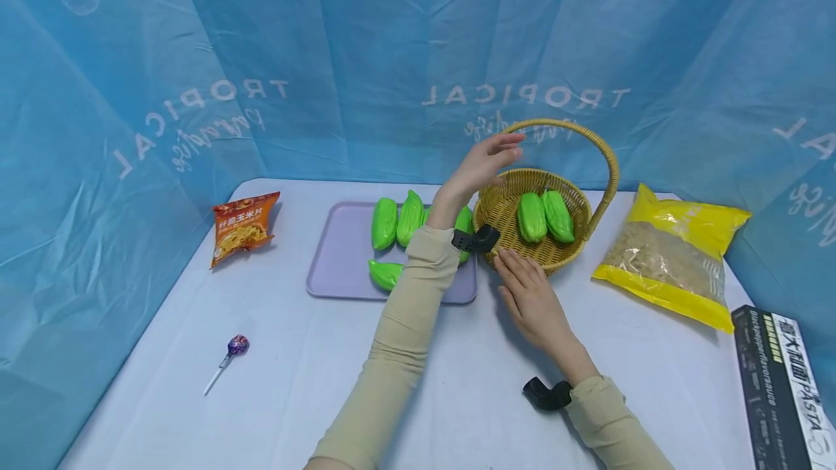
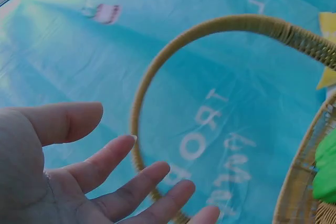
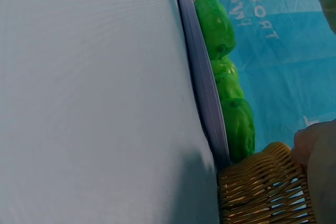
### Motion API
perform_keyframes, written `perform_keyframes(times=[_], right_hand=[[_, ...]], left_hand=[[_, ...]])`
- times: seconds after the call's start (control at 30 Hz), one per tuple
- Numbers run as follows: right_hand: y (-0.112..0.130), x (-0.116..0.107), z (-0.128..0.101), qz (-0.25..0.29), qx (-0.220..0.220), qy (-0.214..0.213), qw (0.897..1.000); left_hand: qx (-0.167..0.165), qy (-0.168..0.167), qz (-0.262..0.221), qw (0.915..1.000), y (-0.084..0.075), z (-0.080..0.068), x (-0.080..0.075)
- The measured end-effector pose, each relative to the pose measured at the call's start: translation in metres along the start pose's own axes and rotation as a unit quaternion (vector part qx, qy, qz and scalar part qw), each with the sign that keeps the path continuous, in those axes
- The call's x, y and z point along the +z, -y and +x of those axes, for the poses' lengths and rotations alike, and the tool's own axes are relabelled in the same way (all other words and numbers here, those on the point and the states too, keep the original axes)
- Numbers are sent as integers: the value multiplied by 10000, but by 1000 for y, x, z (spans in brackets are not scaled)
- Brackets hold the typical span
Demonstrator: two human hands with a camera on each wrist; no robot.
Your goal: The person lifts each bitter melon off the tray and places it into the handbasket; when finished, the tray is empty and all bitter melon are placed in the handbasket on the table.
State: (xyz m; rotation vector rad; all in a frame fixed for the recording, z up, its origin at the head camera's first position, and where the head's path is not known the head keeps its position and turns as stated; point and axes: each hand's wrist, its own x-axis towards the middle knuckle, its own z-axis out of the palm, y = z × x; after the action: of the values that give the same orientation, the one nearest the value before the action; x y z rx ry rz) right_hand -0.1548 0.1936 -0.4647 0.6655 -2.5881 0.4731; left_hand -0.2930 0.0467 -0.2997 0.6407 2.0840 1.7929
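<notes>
A round wicker basket (image 1: 501, 207) with a tall arched handle (image 1: 604, 151) holds two glossy green vegetable-shaped pieces (image 1: 532, 217). My left hand (image 1: 486, 164) is raised by the left side of the handle, palm turned toward it, fingers spread and holding nothing. In the left wrist view the handle (image 2: 236, 23) passes behind the fingertips. My right hand (image 1: 534, 303) rests its extended fingers against the basket's front side. On the lilac tray (image 1: 339, 260), left of the basket, lie several more green pieces (image 1: 384, 224), partly hidden by my left arm.
An orange snack bag (image 1: 244, 227) stands at the back left, and a wrapped lollipop (image 1: 238, 345) lies nearer on that side. Right of the basket are a yellow bag of pasta (image 1: 673, 252) and a dark pasta box (image 1: 777, 383). Blue curtains (image 1: 366, 56) surround the white table (image 1: 274, 412).
</notes>
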Motion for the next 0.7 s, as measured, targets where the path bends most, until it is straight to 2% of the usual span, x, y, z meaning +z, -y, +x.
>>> perform_keyframes(times=[0.13,0.33,0.5,0.7], right_hand=[[1,-1,0,13,-57,-83,9999],[1,0,-1,-13,-48,-73,10000],[2,0,0,60,-10,-86,9999],[2,0,0,72,12,-77,9999]], left_hand=[[120,-350,-166,9992,10,-12,-15],[-146,-794,-234,9965,25,-24,-43],[-199,-1143,-409,9924,29,-34,-62],[-234,-1519,-504,9868,37,-46,-77]])
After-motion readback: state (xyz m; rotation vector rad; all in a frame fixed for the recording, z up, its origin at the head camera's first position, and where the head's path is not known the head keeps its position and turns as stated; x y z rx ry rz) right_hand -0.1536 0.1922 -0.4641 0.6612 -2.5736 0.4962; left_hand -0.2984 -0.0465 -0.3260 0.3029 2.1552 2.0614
